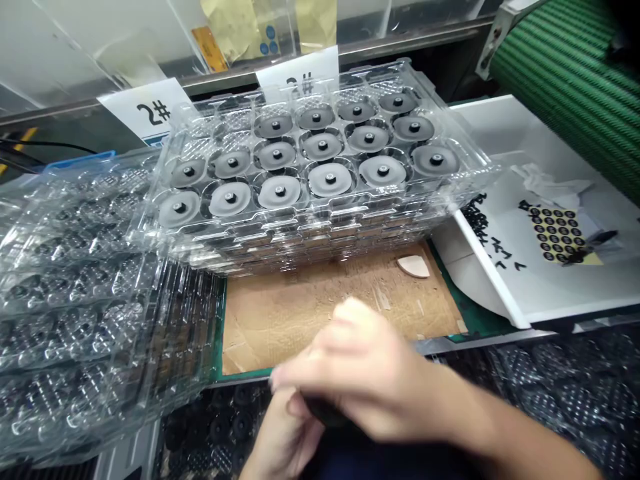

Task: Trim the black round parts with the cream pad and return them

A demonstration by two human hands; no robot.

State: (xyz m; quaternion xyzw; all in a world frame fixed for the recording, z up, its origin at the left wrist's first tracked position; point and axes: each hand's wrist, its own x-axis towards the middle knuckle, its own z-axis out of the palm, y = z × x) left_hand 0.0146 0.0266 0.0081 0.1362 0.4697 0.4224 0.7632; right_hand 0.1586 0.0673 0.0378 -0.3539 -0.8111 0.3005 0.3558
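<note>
My right hand [357, 370] is curled closed just in front of the cardboard sheet [300, 313], blurred by motion. Under it, my left hand [287, 427] is closed as well, its thumb against the right hand's fingers. Between the two hands shows the edge of a dark part [327, 410]; most of it is hidden, so its kind cannot be told. Beyond the hands stands a stack of clear plastic trays [320, 223]. The top tray holds rows of round grey discs [330, 180], each with a small black stub in its middle.
More clear trays [75, 313] are piled at left. On the right, a white bin [550, 287] holds small black pieces [493, 240] and a sheet of round black stickers [557, 233]. A green conveyor belt [570, 80] runs at upper right. A pale scrap [414, 267] lies on the cardboard.
</note>
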